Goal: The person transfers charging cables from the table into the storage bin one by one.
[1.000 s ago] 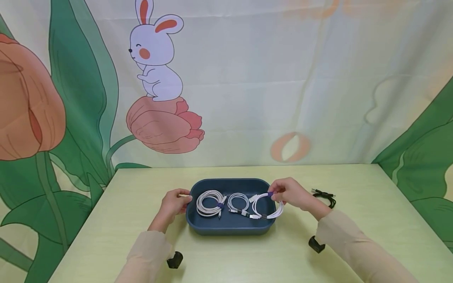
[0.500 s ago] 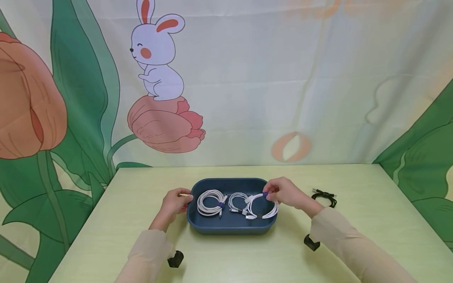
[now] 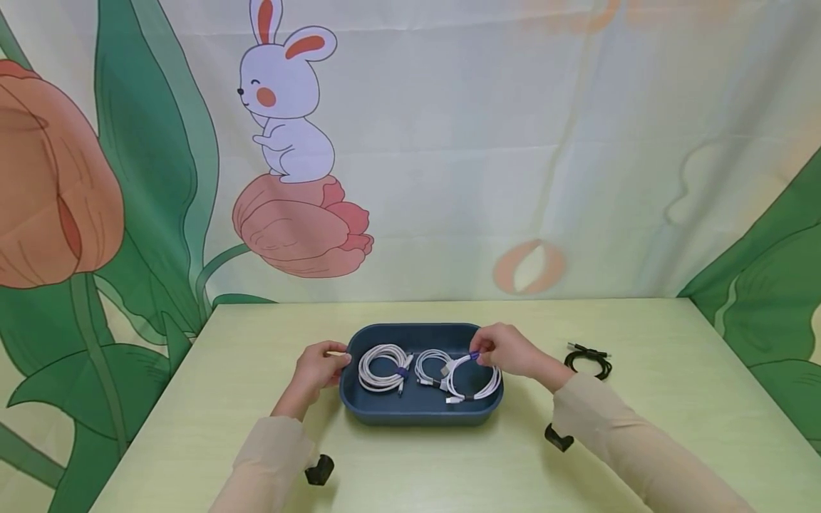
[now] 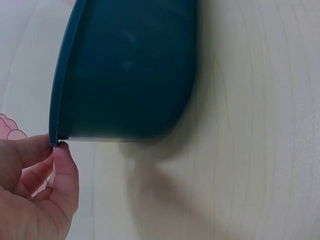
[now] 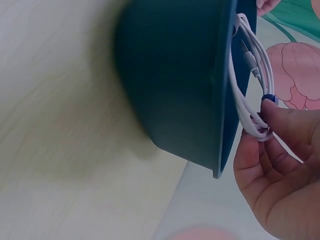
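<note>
A dark blue oblong bin [image 3: 417,412] stands on the table. My left hand [image 3: 318,367] pinches its left rim between thumb and fingers, which the left wrist view shows close up [image 4: 45,185]. My right hand [image 3: 503,349] pinches a coiled white USB cable [image 3: 492,388] at its purple tie, over the right end of the bin. In the right wrist view the loops of this cable [image 5: 243,107] hang across the bin's rim. Inside the bin lie a thick white coiled cable [image 3: 368,385] on the left and a smaller white coiled cable [image 3: 420,365] in the middle.
A black coiled cable [image 3: 601,372] lies on the table [image 3: 410,470] to the right of the bin. Behind the table hangs a cloth [image 3: 436,178] printed with a rabbit and flowers. Black wrist mounts [image 3: 319,470] hang below both sleeves.
My right hand has moved left with the white USB cable, from over the bin's right rim to further inside. The left hand keeps its grip on the rim.
</note>
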`<state>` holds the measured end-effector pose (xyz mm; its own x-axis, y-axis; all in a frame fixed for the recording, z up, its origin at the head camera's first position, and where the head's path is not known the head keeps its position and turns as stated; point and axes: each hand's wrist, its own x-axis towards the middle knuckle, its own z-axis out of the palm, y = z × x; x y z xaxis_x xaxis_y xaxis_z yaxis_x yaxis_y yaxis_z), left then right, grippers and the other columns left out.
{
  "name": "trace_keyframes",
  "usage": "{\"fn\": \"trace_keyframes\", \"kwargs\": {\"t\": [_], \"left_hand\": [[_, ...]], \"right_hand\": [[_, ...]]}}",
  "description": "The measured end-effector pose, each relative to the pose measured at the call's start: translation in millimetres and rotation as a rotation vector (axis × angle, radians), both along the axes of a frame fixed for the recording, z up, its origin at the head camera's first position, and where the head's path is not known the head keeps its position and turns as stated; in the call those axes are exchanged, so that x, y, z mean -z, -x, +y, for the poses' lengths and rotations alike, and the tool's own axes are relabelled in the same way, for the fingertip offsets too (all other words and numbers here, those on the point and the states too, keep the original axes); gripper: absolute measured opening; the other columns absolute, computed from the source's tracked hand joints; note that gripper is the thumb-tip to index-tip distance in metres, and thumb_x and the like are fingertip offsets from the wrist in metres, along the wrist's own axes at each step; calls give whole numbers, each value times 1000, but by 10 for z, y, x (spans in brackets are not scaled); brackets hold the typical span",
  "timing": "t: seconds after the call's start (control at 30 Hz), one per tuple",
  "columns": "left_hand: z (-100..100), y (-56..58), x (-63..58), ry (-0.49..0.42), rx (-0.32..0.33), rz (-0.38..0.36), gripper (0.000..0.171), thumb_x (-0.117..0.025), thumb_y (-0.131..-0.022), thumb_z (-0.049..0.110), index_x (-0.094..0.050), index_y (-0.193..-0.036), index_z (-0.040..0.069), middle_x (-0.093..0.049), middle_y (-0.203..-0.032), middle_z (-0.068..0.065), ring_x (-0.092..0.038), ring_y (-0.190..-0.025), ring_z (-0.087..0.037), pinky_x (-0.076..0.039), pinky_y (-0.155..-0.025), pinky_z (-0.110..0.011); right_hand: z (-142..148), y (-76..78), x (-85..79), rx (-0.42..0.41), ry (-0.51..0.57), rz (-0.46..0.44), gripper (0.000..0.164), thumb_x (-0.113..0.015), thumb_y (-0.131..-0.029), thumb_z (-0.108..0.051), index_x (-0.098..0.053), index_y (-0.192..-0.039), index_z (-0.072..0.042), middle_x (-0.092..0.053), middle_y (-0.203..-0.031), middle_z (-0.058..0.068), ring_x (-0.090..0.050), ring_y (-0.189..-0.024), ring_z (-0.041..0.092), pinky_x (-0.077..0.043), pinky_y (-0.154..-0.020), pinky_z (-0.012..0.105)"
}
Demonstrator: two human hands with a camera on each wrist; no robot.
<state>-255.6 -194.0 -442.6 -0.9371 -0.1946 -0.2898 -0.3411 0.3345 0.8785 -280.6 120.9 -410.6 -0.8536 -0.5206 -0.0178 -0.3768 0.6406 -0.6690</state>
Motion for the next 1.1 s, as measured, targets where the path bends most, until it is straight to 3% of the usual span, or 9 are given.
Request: {"fn": "trace_keyframes", "kwargs": {"t": [0.37, 1.1], "left_hand": [[14, -12, -1, 7, -2, -13, 29, -56, -84, 10, -55, -112, 2, -56, -88, -12, -53, -66, -16, -48, -56, -22], [0, -20, -13, 5, -3, -1, 28, -57, -84, 9, -55, -110, 1, -56, -83, -9, -52, -62, -14, -48, -54, -22]], "right_hand": [[-44, -20, 39, -68, -74, 58, 10, -63, -74, 3, -62, -81, -4, -57, -68, 2, -47, -63, 11, -42, -57, 21], [-144, -14, 32, -50, -136, 17, 11, -63, -74, 4, -61, -79, -5, -55, -67, 1, -46, -63, 13, -41, -56, 21]]}}
